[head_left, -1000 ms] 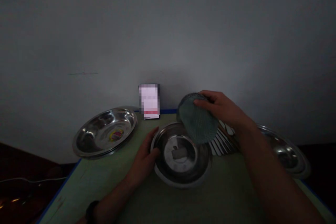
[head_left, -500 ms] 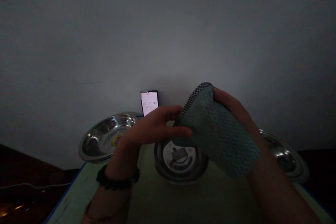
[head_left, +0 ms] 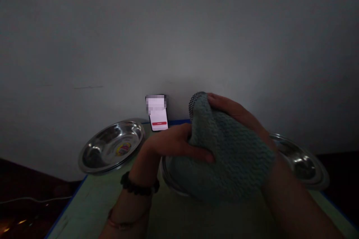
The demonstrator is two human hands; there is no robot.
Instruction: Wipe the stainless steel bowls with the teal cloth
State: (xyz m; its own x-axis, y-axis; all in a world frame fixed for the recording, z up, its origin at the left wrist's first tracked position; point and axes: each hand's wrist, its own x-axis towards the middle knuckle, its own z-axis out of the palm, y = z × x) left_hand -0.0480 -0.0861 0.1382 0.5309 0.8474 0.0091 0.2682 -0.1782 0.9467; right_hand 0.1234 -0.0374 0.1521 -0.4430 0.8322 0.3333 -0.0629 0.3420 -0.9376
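Note:
Both my hands hold a pale green textured cloth [head_left: 232, 153] with a checkered edge, above the middle of the table. My right hand [head_left: 238, 114] grips the cloth from the top and back, and the cloth drapes over its wrist. My left hand [head_left: 175, 143] pinches the cloth's left side, fingers closed on it; a dark bead bracelet sits on that wrist. The cloth hangs over a steel bowl [head_left: 168, 179], hiding all but its left rim.
A pale green table [head_left: 92, 201] with a blue edge stands against a grey wall. A wide steel basin [head_left: 112, 145] with a sticker sits at the left, another steel basin [head_left: 303, 160] at the right. A lit phone [head_left: 157, 114] leans on the wall.
My left hand left the bowl's rim and rose to take the cloth. The cloth has spread and dropped over the bowl, now covering it.

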